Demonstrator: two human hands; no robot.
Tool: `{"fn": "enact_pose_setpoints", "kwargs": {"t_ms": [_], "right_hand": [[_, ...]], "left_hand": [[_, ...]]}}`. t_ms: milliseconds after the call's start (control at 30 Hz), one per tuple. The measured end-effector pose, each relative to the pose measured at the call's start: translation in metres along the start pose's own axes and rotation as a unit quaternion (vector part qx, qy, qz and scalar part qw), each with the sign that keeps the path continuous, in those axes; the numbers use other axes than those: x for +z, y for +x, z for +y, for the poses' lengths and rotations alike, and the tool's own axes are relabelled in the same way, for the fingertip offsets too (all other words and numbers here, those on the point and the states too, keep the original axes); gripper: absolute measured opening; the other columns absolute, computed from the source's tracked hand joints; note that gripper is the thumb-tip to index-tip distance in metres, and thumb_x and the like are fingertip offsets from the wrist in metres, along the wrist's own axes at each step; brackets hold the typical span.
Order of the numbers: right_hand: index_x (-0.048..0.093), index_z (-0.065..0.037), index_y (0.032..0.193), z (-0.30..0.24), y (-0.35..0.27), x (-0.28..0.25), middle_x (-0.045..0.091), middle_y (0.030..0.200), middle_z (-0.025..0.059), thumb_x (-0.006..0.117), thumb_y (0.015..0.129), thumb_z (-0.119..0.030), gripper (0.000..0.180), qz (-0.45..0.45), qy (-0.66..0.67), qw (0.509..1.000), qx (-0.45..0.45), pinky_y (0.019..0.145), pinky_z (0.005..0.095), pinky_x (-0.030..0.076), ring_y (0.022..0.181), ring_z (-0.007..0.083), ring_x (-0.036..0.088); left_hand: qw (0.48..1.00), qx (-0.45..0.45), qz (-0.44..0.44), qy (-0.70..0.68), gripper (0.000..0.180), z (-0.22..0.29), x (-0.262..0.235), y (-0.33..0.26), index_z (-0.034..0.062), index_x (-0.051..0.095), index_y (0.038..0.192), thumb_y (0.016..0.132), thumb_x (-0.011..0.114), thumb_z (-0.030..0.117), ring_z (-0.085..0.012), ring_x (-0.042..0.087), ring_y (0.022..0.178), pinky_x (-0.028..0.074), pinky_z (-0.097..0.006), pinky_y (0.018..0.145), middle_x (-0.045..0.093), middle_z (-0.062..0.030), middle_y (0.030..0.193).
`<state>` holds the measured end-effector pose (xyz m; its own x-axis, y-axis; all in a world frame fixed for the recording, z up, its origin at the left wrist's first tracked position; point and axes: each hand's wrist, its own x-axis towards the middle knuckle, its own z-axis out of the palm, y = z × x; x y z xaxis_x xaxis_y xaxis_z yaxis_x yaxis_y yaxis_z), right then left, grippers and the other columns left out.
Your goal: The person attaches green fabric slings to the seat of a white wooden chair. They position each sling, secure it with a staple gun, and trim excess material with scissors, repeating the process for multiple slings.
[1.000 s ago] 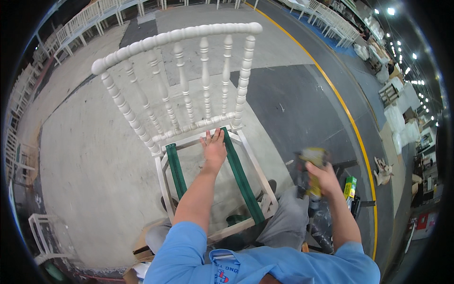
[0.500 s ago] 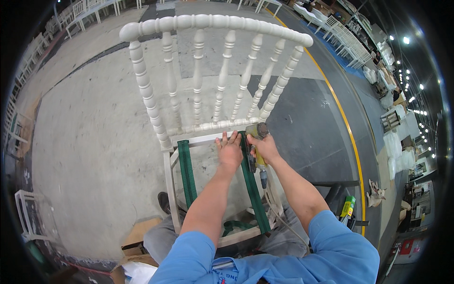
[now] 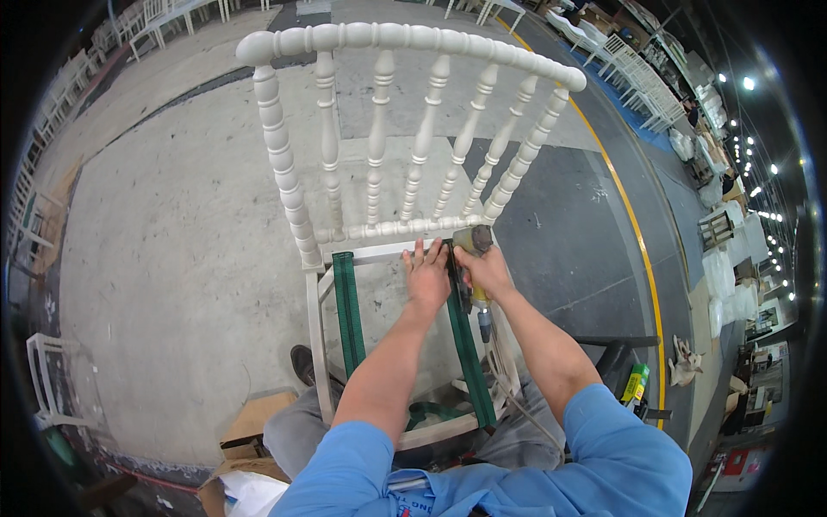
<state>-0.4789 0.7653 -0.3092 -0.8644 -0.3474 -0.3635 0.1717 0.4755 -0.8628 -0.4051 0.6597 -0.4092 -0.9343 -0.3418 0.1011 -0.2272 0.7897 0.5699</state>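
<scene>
A white chair with a turned spindle back (image 3: pixel 405 36) stands before me, its seat a bare frame (image 3: pixel 315 340). Two green webbing straps run from the back rail toward me: the left strap (image 3: pixel 348 302) and the right strap (image 3: pixel 468 358). My right hand (image 3: pixel 488 270) is wrapped round a pneumatic staple gun (image 3: pixel 471 239), held at the back end of the right strap. Beside it, my left hand (image 3: pixel 426 283) has its fingers stretched out over the rail and the strap's edge. The gun's tip is hidden. More green webbing (image 3: pixel 431 412) hangs near the front rail.
An air hose (image 3: pixel 527 414) runs from the gun past my right leg. Right of me are a dark stand (image 3: pixel 610 358) and a green-yellow box (image 3: pixel 636 382). At lower left lies a cardboard box (image 3: pixel 254 418). More white chairs (image 3: pixel 53 379) stand farther off.
The chair and both hands appear slightly farther right in the picture, as the view has shifted a little. Both hands keep nearly the same pose, the staple gun still at the strap's back end.
</scene>
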Motion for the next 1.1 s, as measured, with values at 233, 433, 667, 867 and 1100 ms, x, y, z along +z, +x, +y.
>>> {"fn": "enact_pose_setpoints", "kwargs": {"t_ms": [233,433,667,867,1100], "right_hand": [[0.067,0.000,0.093,0.002,-0.001,0.000,0.067,0.073,0.0045,0.076,0.096,-0.028,0.030,-0.014,0.052,0.999,-0.001,0.042,0.0279,0.045,0.048,0.0109,0.056],[0.068,0.001,0.093,0.007,0.002,0.008,0.068,0.080,0.0053,0.075,0.097,-0.027,0.029,-0.006,0.028,0.999,0.022,0.043,0.0289,0.044,0.049,0.0118,0.056],[0.067,0.000,0.089,0.003,0.000,0.013,0.065,0.075,0.0048,0.075,0.096,-0.027,0.028,-0.024,0.040,0.999,-0.009,0.041,0.0290,0.043,0.047,0.0119,0.055],[0.067,0.000,0.088,0.000,-0.001,0.015,0.066,0.078,0.0056,0.075,0.096,-0.027,0.029,-0.041,0.031,0.999,-0.005,0.042,0.0283,0.042,0.049,0.0117,0.056],[0.068,0.000,0.089,0.000,-0.003,0.012,0.066,0.078,0.0055,0.075,0.096,-0.027,0.029,-0.043,0.024,0.999,-0.010,0.042,0.0281,0.042,0.049,0.0119,0.056]], "left_hand": [[0.934,-0.186,0.091,-0.292,0.035,0.000,0.018,-0.027,0.0021,0.068,0.124,0.091,0.074,0.013,-0.0311,0.069,0.102,0.054,-0.044,0.091,0.072,-0.0182,0.112],[0.856,-0.252,-0.024,-0.452,0.019,-0.011,0.039,-0.018,-0.0026,0.075,0.098,0.091,0.077,0.015,-0.0177,0.064,0.072,0.052,-0.035,0.069,0.072,-0.0086,0.081],[0.871,-0.261,-0.019,-0.415,0.013,-0.010,0.044,-0.019,0.0001,0.076,0.095,0.090,0.074,0.012,-0.0157,0.064,0.071,0.051,-0.033,0.068,0.073,-0.0079,0.080],[0.880,-0.267,-0.030,-0.392,0.010,-0.012,0.045,-0.016,0.0005,0.076,0.090,0.088,0.072,0.009,-0.0159,0.064,0.070,0.051,-0.034,0.067,0.073,-0.0083,0.078],[0.868,-0.279,-0.038,-0.410,0.017,-0.012,0.049,-0.018,0.0046,0.078,0.089,0.085,0.075,0.021,-0.0272,0.072,0.072,0.054,-0.040,0.070,0.074,-0.0148,0.078]]}}
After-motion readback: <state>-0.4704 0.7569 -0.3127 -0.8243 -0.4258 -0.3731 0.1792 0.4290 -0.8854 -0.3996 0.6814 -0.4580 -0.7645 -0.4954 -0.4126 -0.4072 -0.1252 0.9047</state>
